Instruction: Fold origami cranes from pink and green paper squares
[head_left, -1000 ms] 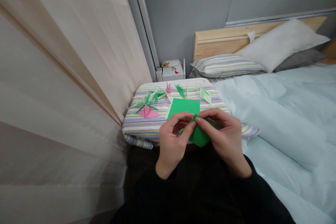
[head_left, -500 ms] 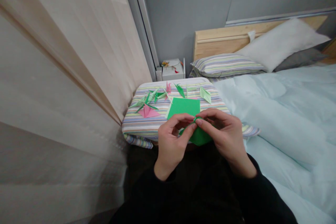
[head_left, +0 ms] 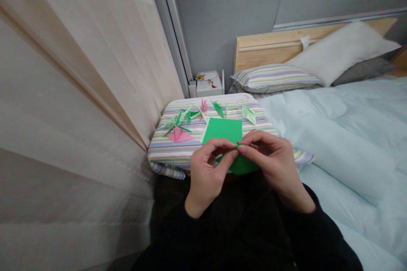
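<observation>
Between my hands is a folded piece of green origami paper (head_left: 242,166), held over the near edge of the cloth-covered table. My left hand (head_left: 210,173) pinches its upper edge between thumb and fingers. Right beside it, my right hand (head_left: 275,163) pinches the same edge, the two thumb tips almost touching. Part of the paper is hidden behind the fingers. Just beyond lies a green paper sheet (head_left: 224,130) on the table. Folded paper cranes in green (head_left: 218,109) and pink (head_left: 179,134) lie behind and to the left, with a pale green folded piece (head_left: 248,114) at the right.
The table (head_left: 165,152) has a striped cloth over it. A curtain (head_left: 95,72) hangs close on the left. The bed with a pale blue quilt (head_left: 343,135) adjoins the right side. A small white cabinet (head_left: 208,89) stands behind the table.
My right fingertips have shifted very slightly to the right and down along the paper's edge. Both hands keep their pinch, and the things on the table have stayed put.
</observation>
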### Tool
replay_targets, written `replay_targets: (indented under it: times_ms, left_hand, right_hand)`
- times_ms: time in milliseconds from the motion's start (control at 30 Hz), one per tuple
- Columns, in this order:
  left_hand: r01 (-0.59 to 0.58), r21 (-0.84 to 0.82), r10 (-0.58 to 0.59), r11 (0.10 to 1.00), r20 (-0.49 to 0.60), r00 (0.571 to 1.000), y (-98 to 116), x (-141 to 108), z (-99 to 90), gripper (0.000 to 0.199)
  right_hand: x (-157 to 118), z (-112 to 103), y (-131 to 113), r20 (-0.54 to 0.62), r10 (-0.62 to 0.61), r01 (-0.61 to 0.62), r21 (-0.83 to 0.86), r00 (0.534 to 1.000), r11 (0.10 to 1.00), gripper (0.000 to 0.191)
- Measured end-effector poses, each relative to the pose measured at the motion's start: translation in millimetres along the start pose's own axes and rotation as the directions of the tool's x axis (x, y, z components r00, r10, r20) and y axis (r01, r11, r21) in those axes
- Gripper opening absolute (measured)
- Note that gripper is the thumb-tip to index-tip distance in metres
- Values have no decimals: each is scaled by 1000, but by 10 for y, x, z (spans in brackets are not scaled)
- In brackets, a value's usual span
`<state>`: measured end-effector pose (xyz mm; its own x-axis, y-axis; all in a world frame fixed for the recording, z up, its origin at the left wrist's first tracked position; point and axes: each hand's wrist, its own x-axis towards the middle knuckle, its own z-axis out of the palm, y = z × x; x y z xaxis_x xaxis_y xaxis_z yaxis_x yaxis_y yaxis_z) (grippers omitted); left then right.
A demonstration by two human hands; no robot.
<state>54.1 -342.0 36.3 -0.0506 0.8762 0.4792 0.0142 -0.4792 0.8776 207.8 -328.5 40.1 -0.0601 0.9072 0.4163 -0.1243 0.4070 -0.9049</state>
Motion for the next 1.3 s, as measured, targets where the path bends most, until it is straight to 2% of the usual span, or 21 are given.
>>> replay_targets:
  times_ms: [267, 500, 633, 800, 1067, 1300]
  left_hand:
    - [-4, -5, 4, 1000, 6, 1000, -10, 7, 1, 7]
    - [54, 11, -53, 999, -36, 998, 13, 29, -17, 8]
    - [67, -7, -68, 998, -53, 996, 12, 36, -51, 9]
    - [109, -31, -109, 994, 8, 994, 26, 35, -68, 11]
    - [137, -87, -133, 987, 53, 990, 21, 65, -53, 22]
    - [93, -176, -71, 980, 127, 989, -39, 59, -115, 22]
  right_hand:
    - [-6, 1, -12, -4, -49, 49, -46, 999, 998, 9]
    - [-27, -18, -30, -41, -63, 57, -124, 997, 991, 14]
    - [-30, -60, -45, -4, -34, 34, -105, 999, 994, 7]
    - [-6, -85, -85, 60, -24, 31, -112, 998, 993, 7]
    - [-25, -84, -111, 122, -107, 140, -304, 987, 942, 13]
    - [3, -79, -139, 201, -194, 263, -421, 960, 868, 12]
